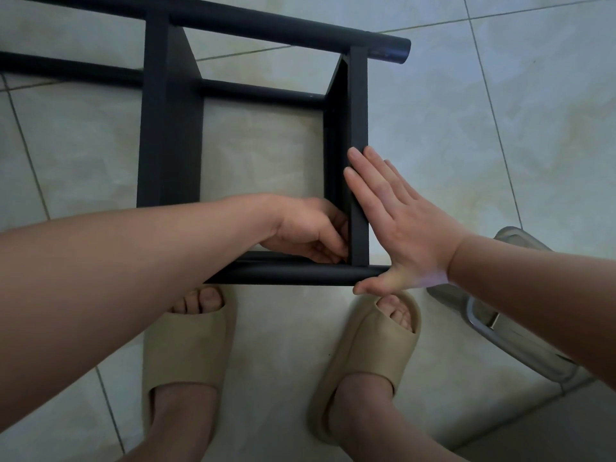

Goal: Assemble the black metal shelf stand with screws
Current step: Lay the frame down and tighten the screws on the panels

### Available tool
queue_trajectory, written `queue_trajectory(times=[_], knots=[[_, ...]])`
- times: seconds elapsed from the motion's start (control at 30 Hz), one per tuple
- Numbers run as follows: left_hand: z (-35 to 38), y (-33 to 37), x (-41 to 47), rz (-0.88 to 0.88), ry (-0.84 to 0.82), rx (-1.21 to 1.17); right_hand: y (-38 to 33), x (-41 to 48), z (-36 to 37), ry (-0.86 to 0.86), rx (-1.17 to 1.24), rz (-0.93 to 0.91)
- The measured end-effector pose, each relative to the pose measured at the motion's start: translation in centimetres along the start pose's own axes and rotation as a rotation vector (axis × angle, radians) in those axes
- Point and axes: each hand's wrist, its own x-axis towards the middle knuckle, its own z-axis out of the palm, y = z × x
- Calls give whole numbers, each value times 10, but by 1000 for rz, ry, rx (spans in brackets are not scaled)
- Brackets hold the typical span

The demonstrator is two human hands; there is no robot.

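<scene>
Tiled floor [433, 135]; one black stand [173, 128]; left hand [310, 231] pinching inside, right hand [400, 225] flat open.

One black shelf stand [173, 135] shows two flat shelf panels and four round tubes, alongside two bare hands, two feet in two beige slippers [186, 348], and one clear plastic container [520, 335].

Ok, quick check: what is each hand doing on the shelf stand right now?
Left hand: fingers curled at the inner corner of the shelf panel; anything pinched there is hidden.
Right hand: open and flat, pressed against the panel's outer face, holding nothing.
</scene>
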Motion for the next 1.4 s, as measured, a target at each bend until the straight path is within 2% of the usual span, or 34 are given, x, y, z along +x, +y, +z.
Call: queue_trajectory(times=[0.2,0.33,0.5,0.6,1.13,1.4], knots=[[2,-8,1,37,37,-48,0,0,0,-3,-2,4],[-5,-9,4,-6,-3,-43,0,0,-1,-5,-7,3],[-11,11,6,-131,-8,261,1,0,0,-5,-7,0],[-13,23,9,-176,-12,340,1,0,1,4,-6,-7],[-21,22,9,-216,-67,327,1,0,0,3,-4,-7],[-16,16,14,-154,-41,285,1,0,1,9,2,-10]])
